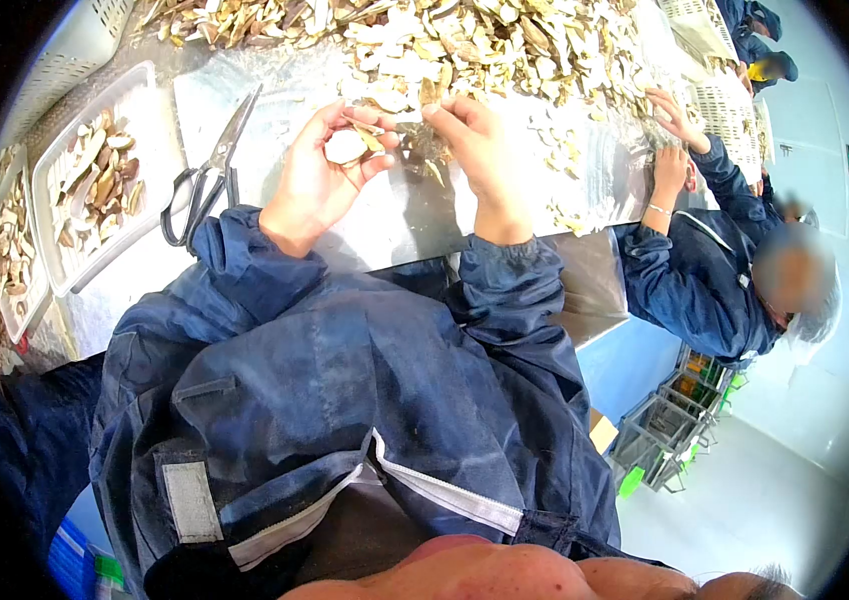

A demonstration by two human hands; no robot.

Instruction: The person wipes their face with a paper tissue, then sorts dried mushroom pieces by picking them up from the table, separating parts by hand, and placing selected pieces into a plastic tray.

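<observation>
My left hand (320, 180) is turned palm up over the metal table's front part, its fingers curled around pale mushroom slices (347, 146). To its right, my right hand (475, 150) pinches a small brownish slice (430, 92) between thumb and forefinger, at the near edge of a large pile of sliced dried mushrooms (475, 40). The two hands are apart. Black-handled scissors (213, 170) lie left of my left hand, blades pointing away. A white tray (48, 200) further left holds more brown slices.
A co-worker (715, 270) in dark blue reaches over the table (425, 225) at right. Another person's sleeve (40, 430) shows at far left. White baskets (730, 120) stand at the upper right, with another basket (65, 75) at upper left. Stools (660, 430) stand on the floor at right.
</observation>
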